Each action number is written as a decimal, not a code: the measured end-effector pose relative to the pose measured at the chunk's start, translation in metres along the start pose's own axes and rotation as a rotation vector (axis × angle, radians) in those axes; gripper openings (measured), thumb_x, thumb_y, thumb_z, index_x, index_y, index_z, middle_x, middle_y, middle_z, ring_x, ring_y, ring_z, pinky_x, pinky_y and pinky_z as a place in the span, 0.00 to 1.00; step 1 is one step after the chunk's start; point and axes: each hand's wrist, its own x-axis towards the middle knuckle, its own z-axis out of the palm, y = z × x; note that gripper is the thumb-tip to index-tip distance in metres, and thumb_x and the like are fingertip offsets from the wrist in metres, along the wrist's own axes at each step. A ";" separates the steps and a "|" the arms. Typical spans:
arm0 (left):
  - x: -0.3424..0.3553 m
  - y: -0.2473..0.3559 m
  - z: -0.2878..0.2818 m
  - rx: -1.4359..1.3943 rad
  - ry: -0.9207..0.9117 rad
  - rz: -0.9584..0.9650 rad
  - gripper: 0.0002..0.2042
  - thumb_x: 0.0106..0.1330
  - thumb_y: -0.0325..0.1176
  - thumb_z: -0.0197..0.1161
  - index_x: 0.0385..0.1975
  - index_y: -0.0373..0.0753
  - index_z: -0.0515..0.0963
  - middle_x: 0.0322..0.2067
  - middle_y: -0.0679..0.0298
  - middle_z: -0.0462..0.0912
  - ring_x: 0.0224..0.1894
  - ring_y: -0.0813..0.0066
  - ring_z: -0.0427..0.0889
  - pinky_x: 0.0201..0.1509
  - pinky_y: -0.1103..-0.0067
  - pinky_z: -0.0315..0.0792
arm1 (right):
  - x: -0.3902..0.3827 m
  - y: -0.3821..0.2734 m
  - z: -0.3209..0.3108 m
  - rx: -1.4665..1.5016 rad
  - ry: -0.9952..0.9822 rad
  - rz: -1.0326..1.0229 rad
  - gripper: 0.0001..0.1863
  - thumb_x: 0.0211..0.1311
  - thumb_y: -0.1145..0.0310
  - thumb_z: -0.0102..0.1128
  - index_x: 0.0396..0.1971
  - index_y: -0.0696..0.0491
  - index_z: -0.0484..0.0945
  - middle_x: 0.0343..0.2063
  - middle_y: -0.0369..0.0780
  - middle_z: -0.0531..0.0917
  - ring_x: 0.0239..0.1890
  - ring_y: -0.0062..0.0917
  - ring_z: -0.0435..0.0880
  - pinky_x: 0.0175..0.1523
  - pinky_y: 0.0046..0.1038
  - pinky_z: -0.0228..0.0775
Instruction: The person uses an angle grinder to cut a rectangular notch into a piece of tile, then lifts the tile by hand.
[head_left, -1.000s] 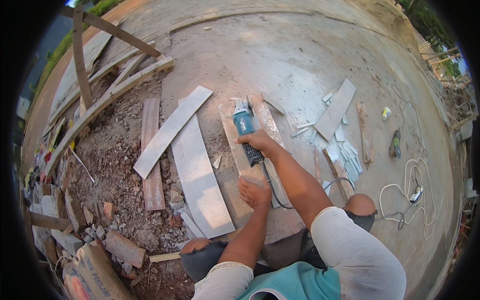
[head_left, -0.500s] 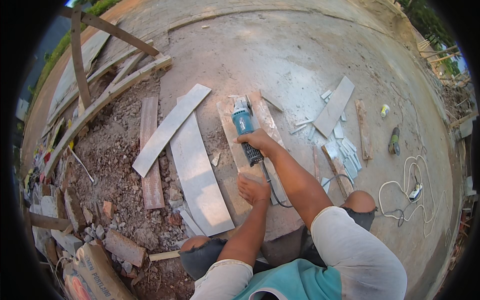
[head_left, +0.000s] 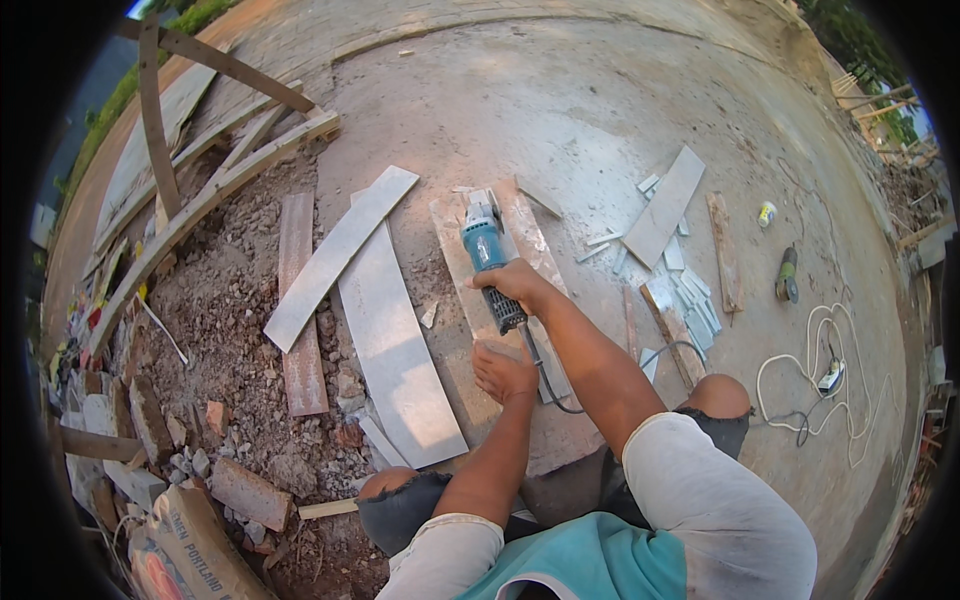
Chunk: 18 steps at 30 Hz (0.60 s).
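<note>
In the middle, my right hand (head_left: 518,284) is wrapped round the rear body of a teal angle grinder (head_left: 484,246). The grinder's metal head (head_left: 481,212) points away from me, over a long light tile (head_left: 452,232) lying on the ground. How far the disc touches the tile is hidden by the head. Nearer to me, my left hand (head_left: 503,373) lies flat on the tile's near part, fingers stretched out and holding nothing. From the grinder's back end a dark cord (head_left: 541,372) curls under my right forearm. A dusty wooden board (head_left: 532,232) lies along the tile's right side.
Two long tiles (head_left: 395,345) overlap on the left, beside a reddish plank (head_left: 299,330) and rubble. To the right lie cut tile strips (head_left: 692,300), a tile slab (head_left: 664,210), a second grinder (head_left: 788,275), a small can (head_left: 767,214) and a coiled white cord (head_left: 765,385).
</note>
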 end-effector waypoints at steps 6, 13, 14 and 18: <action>-0.001 0.003 0.000 0.008 0.000 0.005 0.45 0.57 0.60 0.65 0.65 0.33 0.55 0.62 0.52 0.63 0.68 0.55 0.59 0.69 0.61 0.53 | -0.009 -0.002 -0.002 -0.001 0.019 0.002 0.22 0.40 0.63 0.78 0.29 0.64 0.80 0.28 0.42 0.82 0.25 0.26 0.79 0.31 0.29 0.70; 0.000 -0.001 0.005 0.006 0.012 0.015 0.46 0.57 0.60 0.65 0.65 0.34 0.55 0.62 0.52 0.63 0.68 0.55 0.59 0.68 0.61 0.53 | -0.009 0.002 -0.003 -0.011 0.016 0.004 0.22 0.39 0.63 0.79 0.29 0.64 0.80 0.27 0.42 0.82 0.25 0.26 0.79 0.32 0.29 0.70; 0.000 -0.001 0.005 -0.006 0.015 0.014 0.46 0.57 0.60 0.66 0.65 0.34 0.55 0.62 0.52 0.63 0.68 0.55 0.59 0.68 0.61 0.53 | -0.009 0.003 -0.003 -0.010 0.017 0.009 0.23 0.39 0.62 0.79 0.29 0.64 0.80 0.28 0.43 0.82 0.25 0.26 0.79 0.32 0.29 0.70; 0.000 -0.002 0.006 0.002 0.020 0.025 0.46 0.56 0.60 0.66 0.65 0.34 0.55 0.62 0.52 0.64 0.68 0.55 0.60 0.68 0.61 0.53 | -0.008 0.007 -0.004 -0.019 0.019 0.016 0.24 0.39 0.61 0.79 0.29 0.65 0.80 0.28 0.43 0.82 0.26 0.26 0.79 0.32 0.29 0.70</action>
